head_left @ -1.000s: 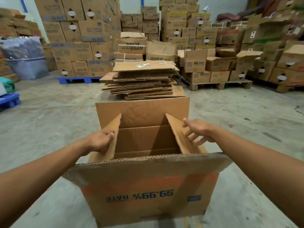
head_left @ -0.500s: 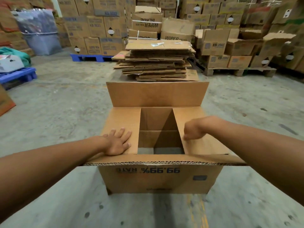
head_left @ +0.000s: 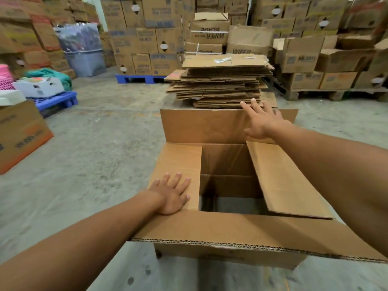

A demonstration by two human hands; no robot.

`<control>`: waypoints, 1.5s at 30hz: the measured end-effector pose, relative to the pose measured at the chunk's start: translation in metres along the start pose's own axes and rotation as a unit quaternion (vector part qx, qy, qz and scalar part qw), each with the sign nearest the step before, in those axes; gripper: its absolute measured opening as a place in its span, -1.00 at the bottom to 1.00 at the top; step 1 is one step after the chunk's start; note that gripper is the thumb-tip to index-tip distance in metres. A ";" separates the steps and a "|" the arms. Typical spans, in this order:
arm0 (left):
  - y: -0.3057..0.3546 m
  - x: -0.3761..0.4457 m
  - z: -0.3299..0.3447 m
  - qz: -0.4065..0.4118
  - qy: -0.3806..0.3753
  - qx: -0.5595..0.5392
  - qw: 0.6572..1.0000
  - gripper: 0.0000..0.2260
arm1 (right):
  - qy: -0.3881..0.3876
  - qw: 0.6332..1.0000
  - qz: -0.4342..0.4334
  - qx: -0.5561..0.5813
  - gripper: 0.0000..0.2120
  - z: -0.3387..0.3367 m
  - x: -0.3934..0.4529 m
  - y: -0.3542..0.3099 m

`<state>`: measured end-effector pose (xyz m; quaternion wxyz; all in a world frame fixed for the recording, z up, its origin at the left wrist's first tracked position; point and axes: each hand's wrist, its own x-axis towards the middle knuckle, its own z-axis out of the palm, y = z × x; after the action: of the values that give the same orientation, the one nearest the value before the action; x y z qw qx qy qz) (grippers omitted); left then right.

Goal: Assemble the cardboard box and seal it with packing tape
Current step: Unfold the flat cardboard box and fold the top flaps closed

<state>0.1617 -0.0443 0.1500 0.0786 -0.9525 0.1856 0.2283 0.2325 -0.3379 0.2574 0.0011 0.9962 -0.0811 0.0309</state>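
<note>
A brown cardboard box (head_left: pixel 228 227) stands on the concrete floor right in front of me, its top still gaping in the middle. My left hand (head_left: pixel 171 194) lies flat, fingers spread, on the folded-in left flap (head_left: pixel 180 158). The right flap (head_left: pixel 287 181) is folded in but tilts up slightly. My right hand (head_left: pixel 262 120) is open and reaches over to the upright far flap (head_left: pixel 201 127), fingers at its top edge. The near flap (head_left: pixel 252 234) sticks out toward me. No packing tape is in view.
A stack of flattened cartons (head_left: pixel 220 80) sits just behind the box. Walls of stacked boxes on blue pallets (head_left: pixel 140 78) and wooden pallets (head_left: pixel 315 93) fill the back. An orange-printed carton (head_left: pixel 21 133) stands at the left, and a second blue pallet with white items behind it.
My right hand left the right flap and moved forward to the far flap's top edge; the right flap sprang up a little. My left hand keeps pressing the left flap flat.
</note>
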 end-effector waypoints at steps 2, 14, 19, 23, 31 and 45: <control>-0.001 0.001 0.002 0.006 0.012 -0.006 1.000 -0.45 | 0.013 1.000 -0.003 -0.004 -0.24 0.006 0.004 0.002; 0.005 -0.031 0.004 0.085 0.233 -0.094 0.964 -0.61 | -0.152 0.985 -0.063 0.056 0.04 0.068 -0.066 0.007; 0.012 -0.050 -0.049 0.143 -0.093 -0.152 0.974 -0.25 | -0.236 0.969 -0.013 0.072 0.10 0.064 -0.066 0.004; 0.025 -0.085 -0.100 0.264 -0.227 -0.256 0.902 -0.23 | -0.329 0.944 0.024 0.034 -0.07 0.035 -0.055 -0.004; 0.021 -0.047 -0.104 0.181 0.231 -0.066 0.954 -0.60 | -0.383 0.912 0.124 0.077 -0.02 -0.011 -0.039 0.001; -0.010 0.051 -0.006 0.030 0.213 -0.102 0.971 -0.46 | -0.078 0.996 0.003 0.039 -0.43 0.109 -0.091 0.073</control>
<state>0.2100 -0.0530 0.1328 -0.0675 -0.9762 0.2024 0.0403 0.1376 -0.3962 0.1427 -0.0437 0.9947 -0.0823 -0.0435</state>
